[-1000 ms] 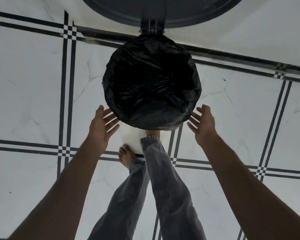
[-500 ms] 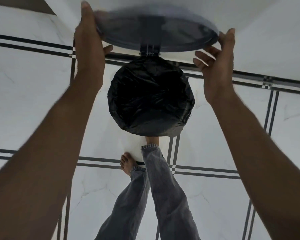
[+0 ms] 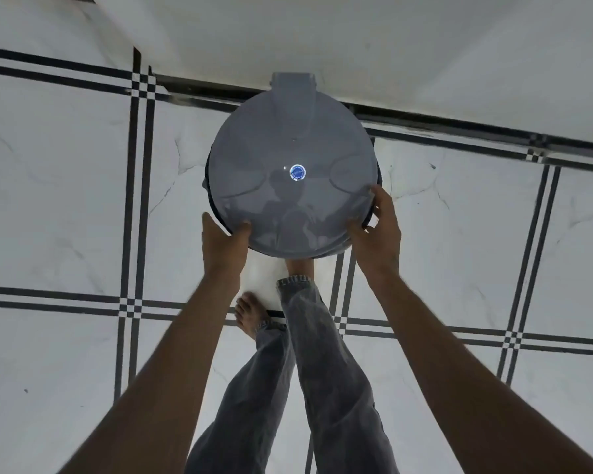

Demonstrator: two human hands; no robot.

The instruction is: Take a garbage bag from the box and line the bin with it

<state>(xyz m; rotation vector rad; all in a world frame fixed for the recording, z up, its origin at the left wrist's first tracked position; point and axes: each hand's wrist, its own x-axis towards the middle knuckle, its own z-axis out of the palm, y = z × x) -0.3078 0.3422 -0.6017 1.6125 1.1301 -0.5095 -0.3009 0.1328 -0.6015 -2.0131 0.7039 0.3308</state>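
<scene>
**Lid down on the bin**

We hold the grey lid point(image 3: 290, 172) with both hands. Our left hand point(image 3: 221, 246) grips its near left edge, our right hand point(image 3: 377, 230) its near right edge. The lid covers the bin point(image 3: 378, 172) beside the wall point(image 3: 356, 46); the bag is hidden.

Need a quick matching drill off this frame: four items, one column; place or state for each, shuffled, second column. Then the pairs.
Items:
1. lid
2. left hand
3. right hand
4. sticker

States:
A. small blue circle at the lid's centre
B. grey, down over the bin
C. on the lid's near-right edge
D. on the lid's near-left edge

Pairs: 1-B, 2-D, 3-C, 4-A
</scene>
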